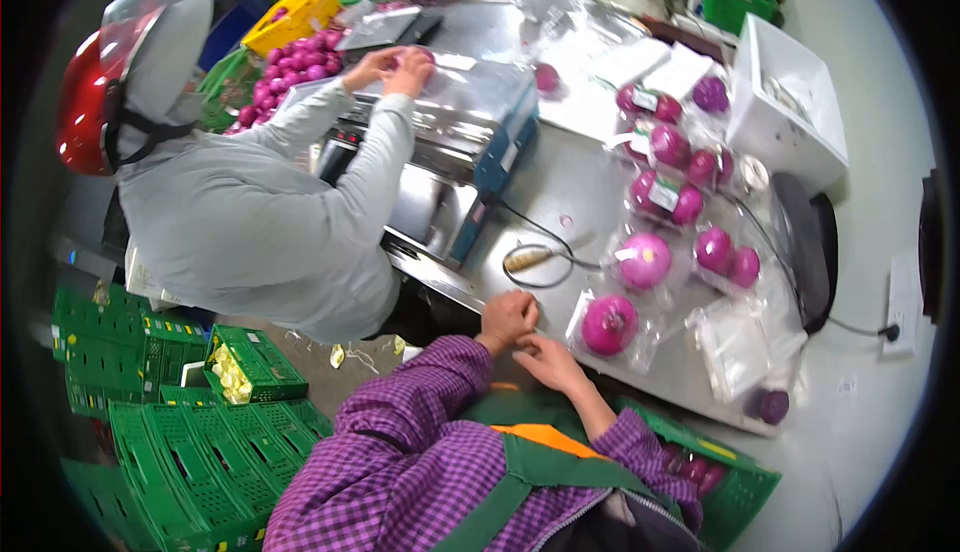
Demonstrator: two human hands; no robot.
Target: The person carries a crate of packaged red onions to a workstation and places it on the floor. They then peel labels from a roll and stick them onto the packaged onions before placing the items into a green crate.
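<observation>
While the person's two hands meet at the near edge of the counter point(560, 177), the work around them looks, by my reading, well under way. The left hand point(508, 317) is curled into a loose fist with the knuckles up. The right hand point(552, 360) lies just beside it, its fingers reaching towards the left one so that the two touch. Whether they pinch something small between them I cannot tell. Nearest to them, just beyond the right hand, lies a bagged onion point(610, 324), a single red bulb in clear film, flat on the counter.

Farther along the counter lie more filled bags: one with a single labelled onion point(645, 260), a pair in one bag point(728, 257), and several labelled packs point(665, 197) towards the white box point(785, 92). A heap of empty clear bags point(735, 347) sits near the counter's edge, with one loose onion point(772, 407) beside it. A wooden-handled tool point(527, 257) lies beyond the left hand.

So a good number of onions are bagged. Those left seem to be the loose ones in the green crate point(735, 497) below the counter and the pile point(295, 67) near the yellow crate point(295, 14).

A co-worker in a grey top point(250, 222) leans over a steel machine point(470, 112), both hands point(395, 67) on an onion at its top. Empty green crates point(180, 432) are stacked on the floor.
</observation>
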